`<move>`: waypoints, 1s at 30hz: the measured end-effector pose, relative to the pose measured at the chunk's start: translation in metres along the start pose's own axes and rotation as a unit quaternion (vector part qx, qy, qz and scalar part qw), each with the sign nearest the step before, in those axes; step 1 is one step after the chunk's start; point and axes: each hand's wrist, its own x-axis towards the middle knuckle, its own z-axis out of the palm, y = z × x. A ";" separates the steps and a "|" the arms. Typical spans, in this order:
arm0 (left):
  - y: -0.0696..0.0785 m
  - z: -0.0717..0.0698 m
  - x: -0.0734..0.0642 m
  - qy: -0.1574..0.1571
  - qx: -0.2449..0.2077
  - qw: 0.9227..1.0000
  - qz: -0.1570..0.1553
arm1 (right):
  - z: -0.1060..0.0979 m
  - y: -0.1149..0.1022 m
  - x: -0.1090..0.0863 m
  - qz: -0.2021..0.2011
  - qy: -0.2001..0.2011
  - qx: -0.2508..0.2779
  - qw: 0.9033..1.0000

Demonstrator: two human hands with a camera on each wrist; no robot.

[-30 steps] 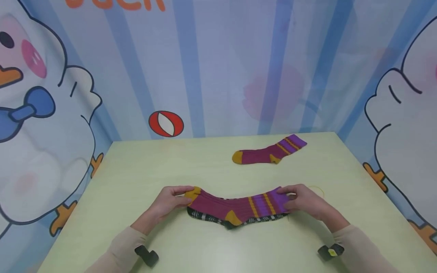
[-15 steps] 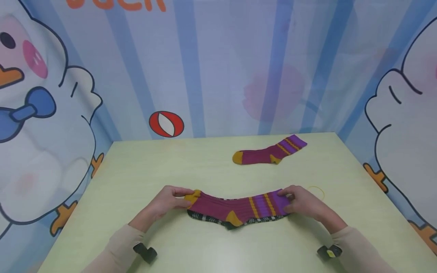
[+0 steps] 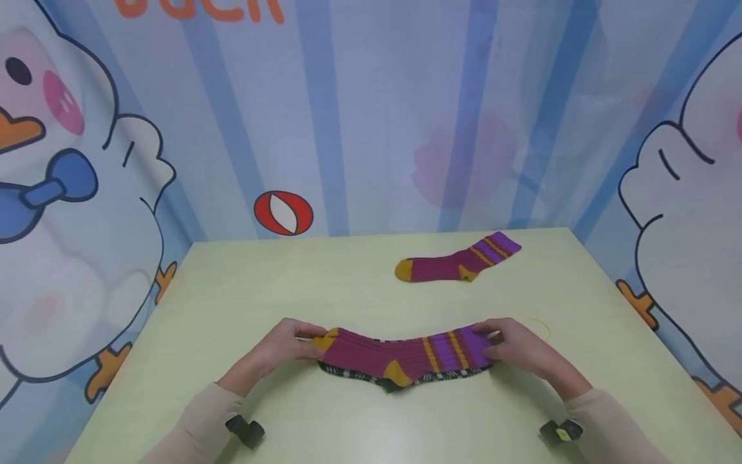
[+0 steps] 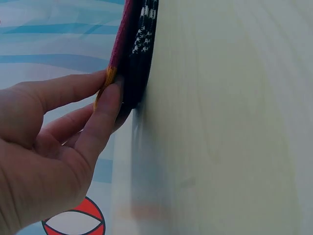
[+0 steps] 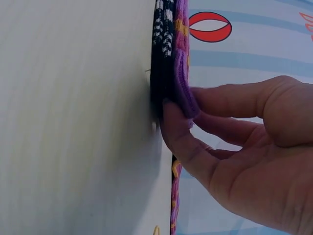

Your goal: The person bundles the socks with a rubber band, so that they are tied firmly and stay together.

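Observation:
A maroon sock [image 3: 365, 353] with yellow toe and heel and a purple striped cuff stretches sideways across the near part of the table. My left hand [image 3: 285, 348] pinches its yellow toe between thumb and fingers. At the other end, my right hand [image 3: 516, 347] pinches the purple cuff. Beneath it lies a black sock with white patterning [image 3: 353, 374], mostly covered, its lower edge and heel showing. Both wrist views show the maroon sock's ends held against or just over the black sock [image 4: 139, 63], with the right thumb overlapping the black fabric [image 5: 159, 83].
A matching maroon sock [image 3: 437, 268] lies flat farther back on the pale table [image 3: 261, 283]. A thin yellow loop [image 3: 539, 322] rests beside my right hand. A printed cloth backdrop [image 3: 382, 129] closes off the back and sides.
Both hands have come slightly nearer and lower with the maroon sock, its upper edge shifting a little toward me over the black one. The grips stay the same.

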 end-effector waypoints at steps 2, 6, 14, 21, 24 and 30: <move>0.001 0.000 -0.001 -0.003 0.009 1.000 0.001 | 0.000 0.001 -0.001 -0.009 0.001 -0.003 1.000; 0.001 -0.003 -0.004 -0.008 0.036 0.999 0.003 | 0.000 0.002 -0.001 -0.010 0.009 -0.006 1.000; 0.000 -0.005 -0.003 -0.018 0.063 0.998 0.018 | 0.002 0.001 0.002 0.000 0.016 -0.035 0.999; 0.004 0.000 -0.002 0.010 0.078 0.997 0.003 | 0.001 0.002 0.002 0.006 0.023 -0.039 0.999; 0.005 0.001 -0.002 0.017 0.085 0.996 -0.001 | 0.001 0.002 0.002 0.007 0.023 -0.036 0.999; 0.004 0.002 -0.001 0.019 0.094 0.995 0.000 | 0.002 0.003 0.001 0.014 0.018 -0.033 0.999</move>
